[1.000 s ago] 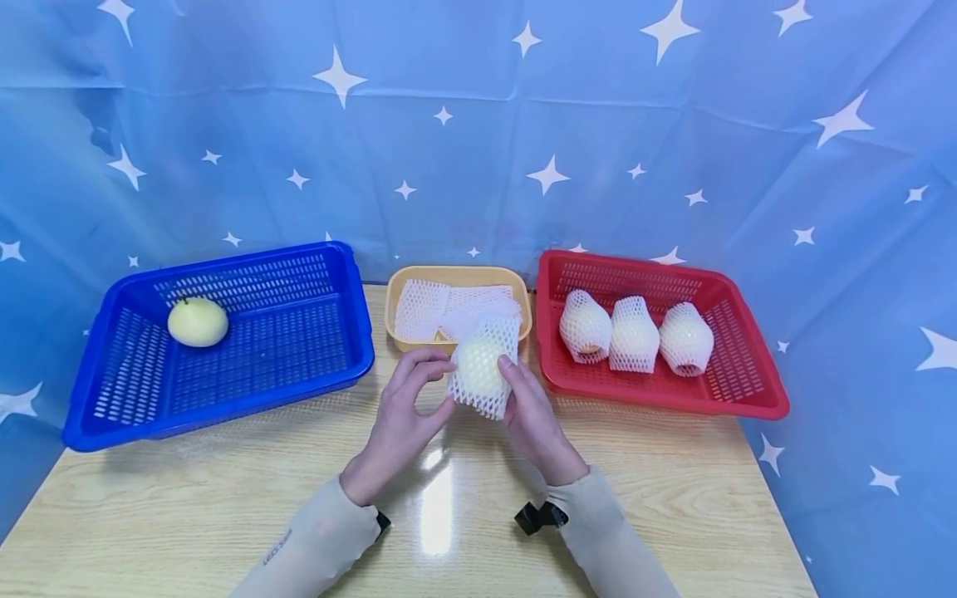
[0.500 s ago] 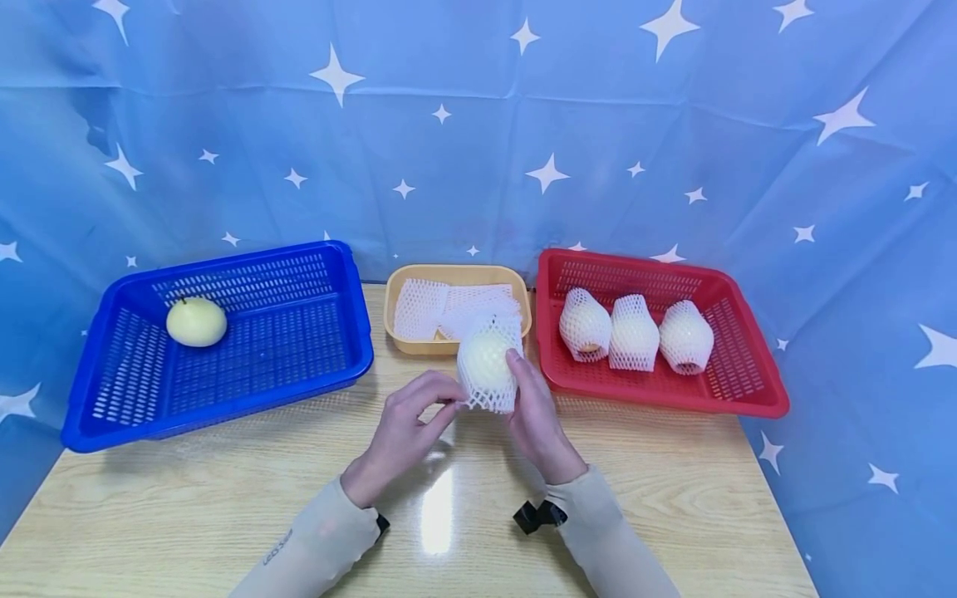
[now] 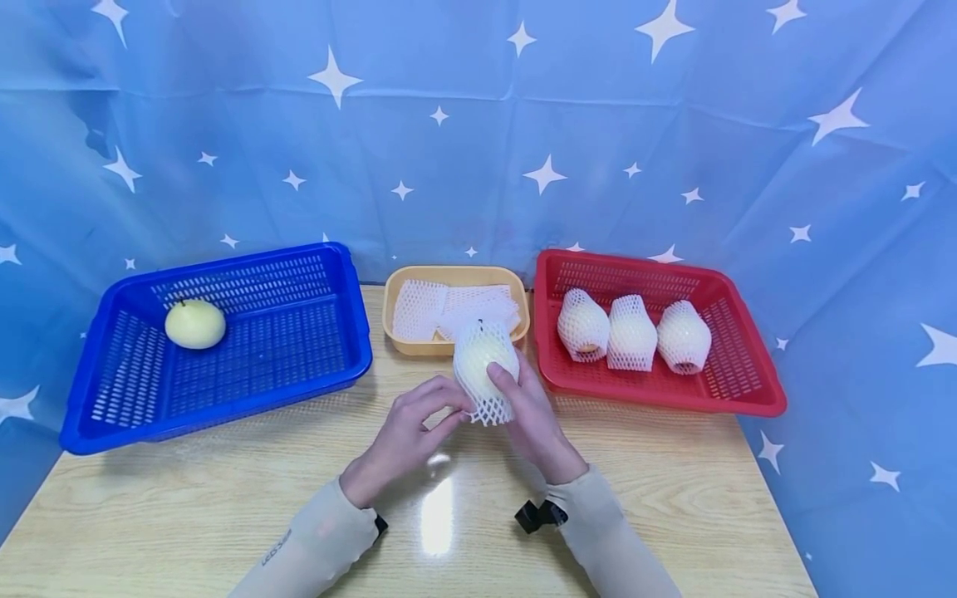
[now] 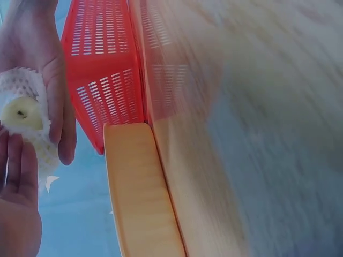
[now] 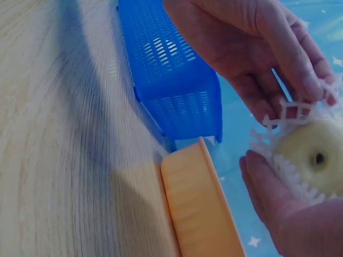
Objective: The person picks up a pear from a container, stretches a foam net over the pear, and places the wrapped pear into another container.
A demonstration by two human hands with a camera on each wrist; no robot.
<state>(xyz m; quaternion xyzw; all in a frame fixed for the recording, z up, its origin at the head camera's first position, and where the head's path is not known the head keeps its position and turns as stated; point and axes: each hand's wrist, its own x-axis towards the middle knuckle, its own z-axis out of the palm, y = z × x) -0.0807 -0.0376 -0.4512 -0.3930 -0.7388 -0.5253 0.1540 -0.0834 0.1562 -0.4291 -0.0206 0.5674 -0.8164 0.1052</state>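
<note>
A pale yellow pear point(image 5: 305, 155) sits inside a white foam net sleeve point(image 3: 478, 365), raised above the table in front of the tan tray. My right hand point(image 3: 532, 415) grips the sleeved pear from the right, thumb across its front. At the sleeve's lower left edge, my left hand point(image 3: 411, 428) pinches the netting between thumb and fingers. Both wrist views show the pear's round end, with a small dark spot, bare within the sleeve's opening. In the head view a stem pokes out at the top.
At left, a blue basket point(image 3: 292, 390) holds one bare pear point(image 3: 195, 324). Flat foam sleeves point(image 3: 420, 309) lie in the tan tray point(image 3: 419, 346). The red basket point(image 3: 748, 407) at right contains three sleeved pears point(image 3: 631, 334). A starry blue cloth point(image 3: 478, 141) hangs behind.
My left hand has shifted from the sleeve's left side to its lower edge. The sleeved pear has turned more upright, and its stem now shows on top.
</note>
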